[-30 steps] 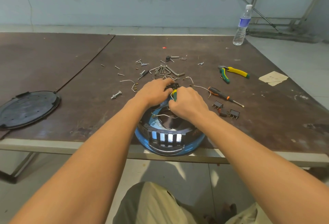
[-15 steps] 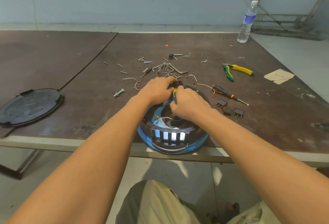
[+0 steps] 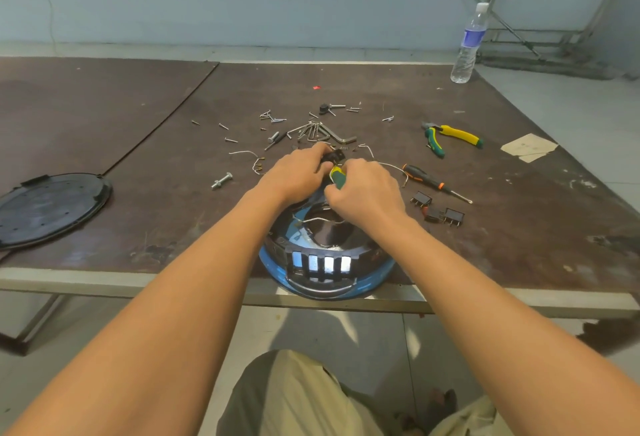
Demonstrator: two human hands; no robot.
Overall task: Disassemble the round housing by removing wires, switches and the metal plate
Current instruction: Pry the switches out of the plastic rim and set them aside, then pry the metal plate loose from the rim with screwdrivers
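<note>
- The person's knees in beige trousers (image 3: 298, 397) are at the bottom of the view, below the near edge of the table (image 3: 138, 158).
- The round housing (image 3: 325, 273) sits on the table at this near edge, and its blue rim hangs a little over the edge. It is open on top, and a slotted black panel faces the person.
- A white wire (image 3: 318, 219) lies across the dark inside of the housing, just below the right hand.
- The right hand (image 3: 367, 193) is over the far part of the housing. Its fingers are clenched round a tool (image 3: 336, 175) with a green and yellow handle; the tip of the tool is hidden.
- The left hand (image 3: 294, 176) is just beside it, touching it. Its fingertips pinch a small black part (image 3: 334, 157) at the far rim of the housing; what this part is I cannot tell for sure.
- To the right of the housing, three small black switches (image 3: 438, 212) lie on the table, near each other.
- A screwdriver (image 3: 429, 181) with a black and orange handle lies just behind the switches.
- On the left, a bolt (image 3: 221, 180) lies alone, and a round black lid (image 3: 52, 209) rests flat near the left edge.
- Behind the hands is a scatter of screws and hex keys (image 3: 318, 131).
- Further right lie pliers (image 3: 450, 136) with yellow and green handles, and a piece of paper (image 3: 528, 151).
- A water bottle (image 3: 469, 44) stands upright at the far right corner.
</note>
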